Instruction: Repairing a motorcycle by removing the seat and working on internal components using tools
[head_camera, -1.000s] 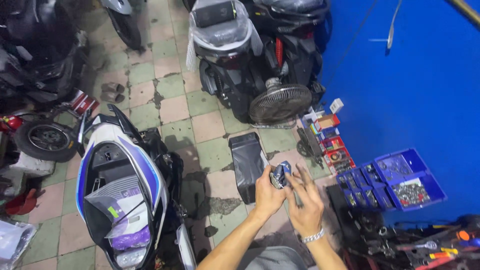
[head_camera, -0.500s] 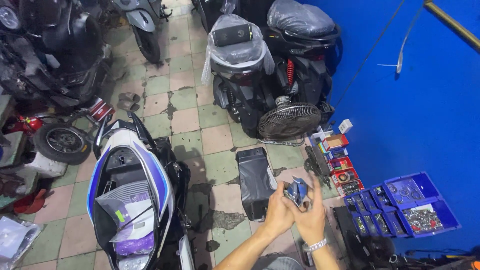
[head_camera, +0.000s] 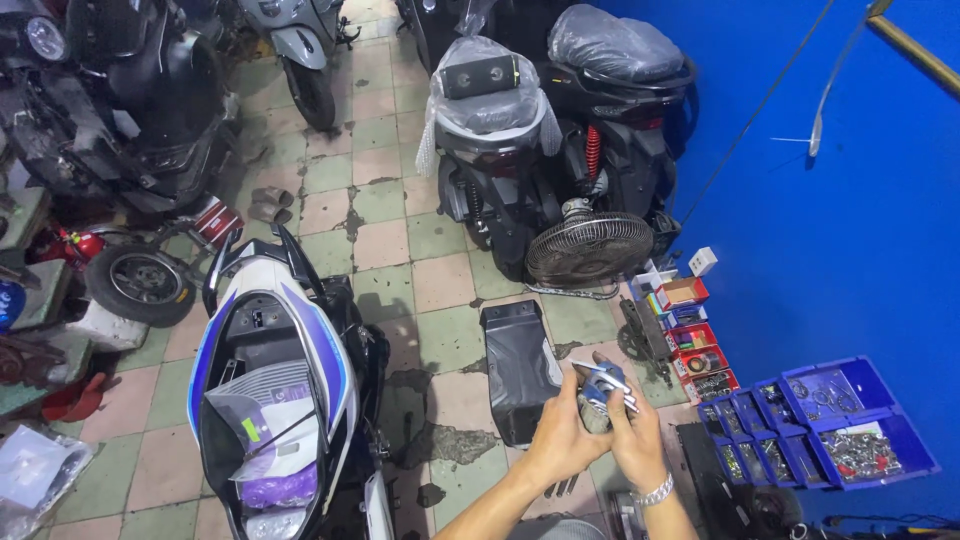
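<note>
Both hands, the left hand and the right hand, are closed together around a small blue-and-silver metal part, held above the tiled floor. A black plastic panel lies just beside them, with blue compartment trays of screws to the right.

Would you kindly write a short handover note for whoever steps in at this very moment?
Left hand: wrapped around a small metal part from the left.
Right hand: on the same part from the right, with a slim silver tool lying across its top.
Nearby: black cover panel on the tiled floor just left of the hands; blue parts trays to the right by the blue wall; white and blue scooter with its seat compartment open at left.
Done or left: cannot tell from this view.
</note>
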